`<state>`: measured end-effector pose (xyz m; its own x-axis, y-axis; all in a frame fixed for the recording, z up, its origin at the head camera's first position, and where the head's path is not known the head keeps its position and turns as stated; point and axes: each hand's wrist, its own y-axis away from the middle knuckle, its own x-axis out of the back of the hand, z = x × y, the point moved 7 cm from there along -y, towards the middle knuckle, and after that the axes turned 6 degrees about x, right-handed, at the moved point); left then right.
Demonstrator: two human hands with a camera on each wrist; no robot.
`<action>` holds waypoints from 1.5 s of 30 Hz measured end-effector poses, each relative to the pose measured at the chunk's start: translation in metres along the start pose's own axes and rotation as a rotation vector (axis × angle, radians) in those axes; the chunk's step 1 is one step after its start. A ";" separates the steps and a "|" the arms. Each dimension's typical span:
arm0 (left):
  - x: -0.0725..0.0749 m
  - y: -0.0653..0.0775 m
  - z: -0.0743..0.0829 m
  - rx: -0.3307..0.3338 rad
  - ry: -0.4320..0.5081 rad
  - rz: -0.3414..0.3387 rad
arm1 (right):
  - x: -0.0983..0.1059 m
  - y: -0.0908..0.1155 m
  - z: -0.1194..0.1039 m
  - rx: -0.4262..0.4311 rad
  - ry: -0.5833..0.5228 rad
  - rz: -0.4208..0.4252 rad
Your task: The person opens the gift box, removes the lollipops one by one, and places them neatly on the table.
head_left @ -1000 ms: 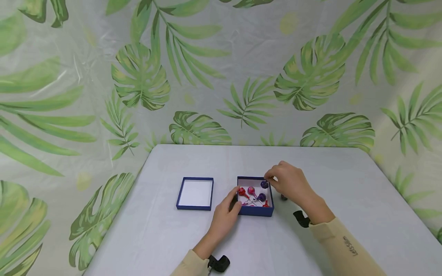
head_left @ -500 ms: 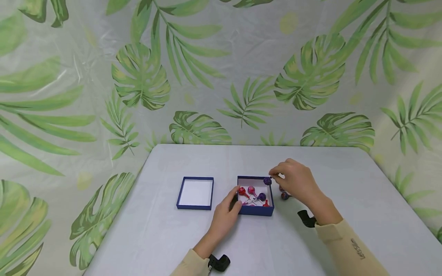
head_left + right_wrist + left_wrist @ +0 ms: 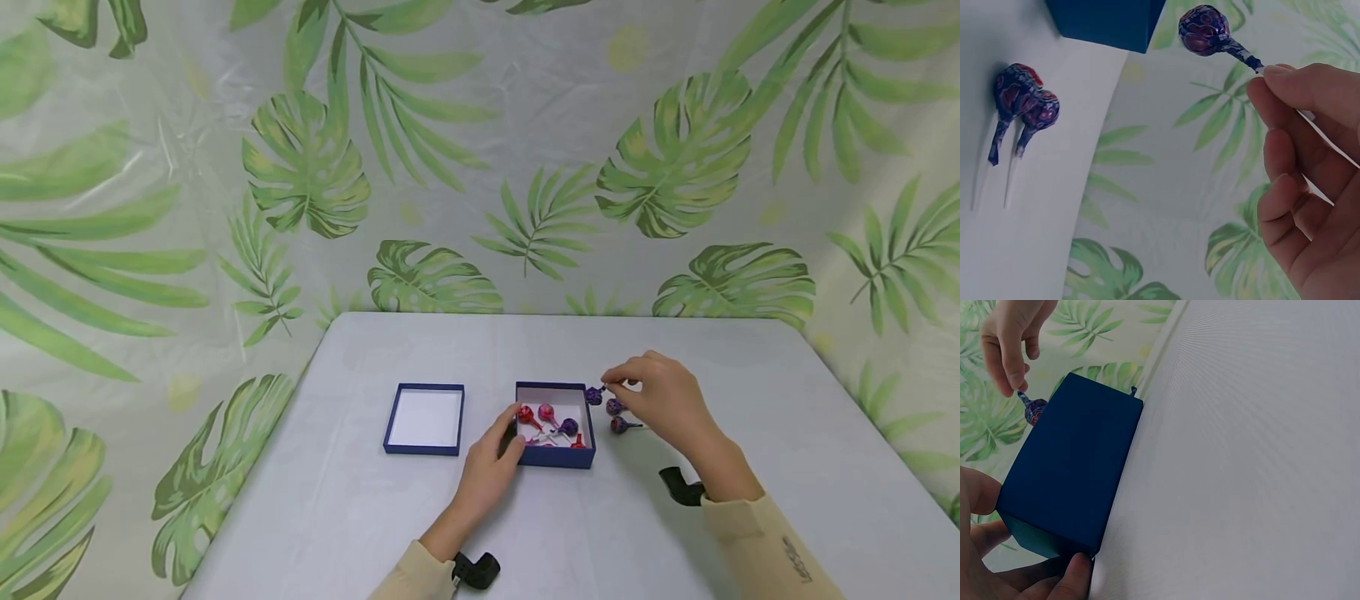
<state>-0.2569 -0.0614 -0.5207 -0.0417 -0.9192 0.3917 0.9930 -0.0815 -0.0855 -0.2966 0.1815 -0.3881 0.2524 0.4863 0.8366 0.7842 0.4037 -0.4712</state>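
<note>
A purple-wrapped lollipop (image 3: 594, 396) hangs by its stick from my right hand (image 3: 660, 396), pinched between thumb and fingertips just past the box's right wall. Its round head (image 3: 1204, 30) shows plainly in the right wrist view. My left hand (image 3: 487, 475) grips the left side of the open blue box (image 3: 555, 458), thumb toward the near corner. Inside lie several lollipops: a red one (image 3: 526, 415), a pink one (image 3: 546, 412) and a purple one (image 3: 569, 427) among them. The left wrist view has the box's blue outer wall (image 3: 1079, 456) hiding its contents.
Two more purple lollipops, a rear one (image 3: 615, 407) and a front one (image 3: 618, 425), lie on the white table right of the box, sticks pointing right. A blue-rimmed lid (image 3: 423, 421) with a white inside lies to the left. A leaf-patterned sheet (image 3: 547, 167) hangs behind.
My right hand has moved right, carrying the purple lollipop from over the box's back right corner to outside its right wall. The left hand and box have stayed in place.
</note>
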 end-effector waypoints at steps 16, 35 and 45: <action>-0.001 -0.001 -0.001 0.000 -0.012 0.002 | -0.003 0.032 0.028 -0.112 -0.047 -0.009; -0.001 0.000 0.001 -0.011 -0.017 0.004 | -0.019 0.057 0.046 -0.212 -0.092 -0.128; 0.000 -0.001 0.000 -0.010 -0.022 0.010 | -0.032 0.063 0.053 -0.223 -0.104 -0.191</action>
<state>-0.2576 -0.0615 -0.5204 -0.0292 -0.9112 0.4109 0.9922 -0.0762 -0.0986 -0.2856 0.2327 -0.4588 0.0377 0.4994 0.8656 0.9199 0.3210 -0.2252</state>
